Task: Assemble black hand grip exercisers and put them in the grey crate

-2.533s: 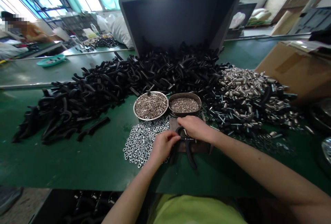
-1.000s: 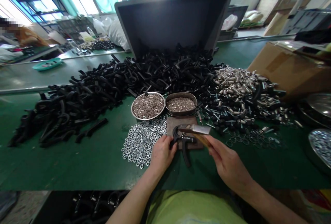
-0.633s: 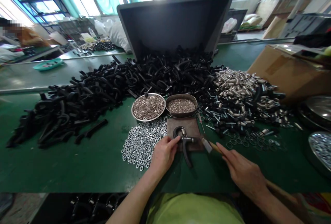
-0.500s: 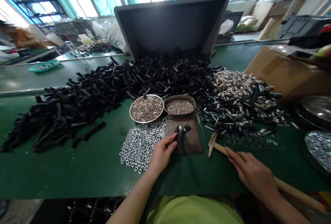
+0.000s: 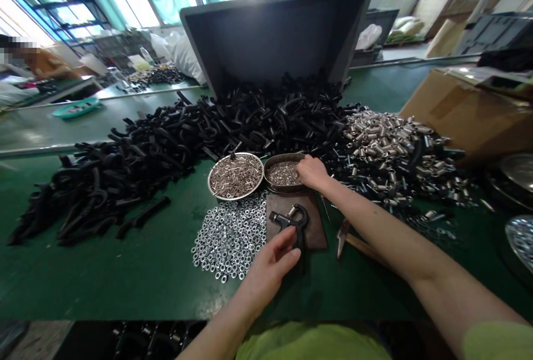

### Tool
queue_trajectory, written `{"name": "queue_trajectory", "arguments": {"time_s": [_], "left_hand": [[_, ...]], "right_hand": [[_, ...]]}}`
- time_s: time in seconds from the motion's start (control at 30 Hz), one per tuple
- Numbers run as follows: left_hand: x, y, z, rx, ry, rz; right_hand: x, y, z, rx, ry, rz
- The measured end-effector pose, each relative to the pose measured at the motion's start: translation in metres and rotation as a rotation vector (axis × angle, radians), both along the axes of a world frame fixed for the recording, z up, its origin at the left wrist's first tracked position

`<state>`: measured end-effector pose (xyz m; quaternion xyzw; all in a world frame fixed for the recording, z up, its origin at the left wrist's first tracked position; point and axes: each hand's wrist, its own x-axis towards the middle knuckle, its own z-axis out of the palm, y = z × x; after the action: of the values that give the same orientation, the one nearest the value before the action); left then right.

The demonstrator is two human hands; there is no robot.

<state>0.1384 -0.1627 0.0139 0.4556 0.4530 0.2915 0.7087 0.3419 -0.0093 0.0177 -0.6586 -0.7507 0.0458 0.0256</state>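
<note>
My left hand [image 5: 270,265] is closed round a handle of a black hand grip strengthener [image 5: 300,218], whose silver spring shows at the top. The grip lies over a flat dark metal plate [image 5: 318,232]. At the right side of an oval tin [image 5: 287,188], my right hand [image 5: 313,173] reaches into the tiny metal parts [image 5: 282,173], its fingers bunched together. What those fingertips pinch is hidden. A hammer [image 5: 342,238] with a wooden handle lies right of the plate, partly beneath my right forearm.
A round dish [image 5: 209,182] of metal pins stands beside the tin, above spread nuts [image 5: 227,241]. Black handles [image 5: 166,138] are heaped before a grey crate [image 5: 278,38]. Springs [image 5: 383,135] and a cardboard box [image 5: 462,110] are on the right. Another person [image 5: 45,63] sits far left.
My right hand has let go of the hammer and moved up and left to the oval tin. The hand grip strengthener has turned in my left hand, its spring and both arms now showing.
</note>
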Motion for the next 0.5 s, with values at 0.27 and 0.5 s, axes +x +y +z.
{"name": "queue_trajectory", "arguments": {"time_s": [0.27, 0.5], "left_hand": [[0.019, 0.122, 0.003, 0.853, 0.697, -0.11], [0.069, 0.191, -0.017, 0.928, 1.044, -0.324]], "right_hand": [[0.002, 0.007, -0.014, -0.038, 0.077, -0.049], [0.011, 0.001, -0.007, 0.068, 0.312, -0.116]]}}
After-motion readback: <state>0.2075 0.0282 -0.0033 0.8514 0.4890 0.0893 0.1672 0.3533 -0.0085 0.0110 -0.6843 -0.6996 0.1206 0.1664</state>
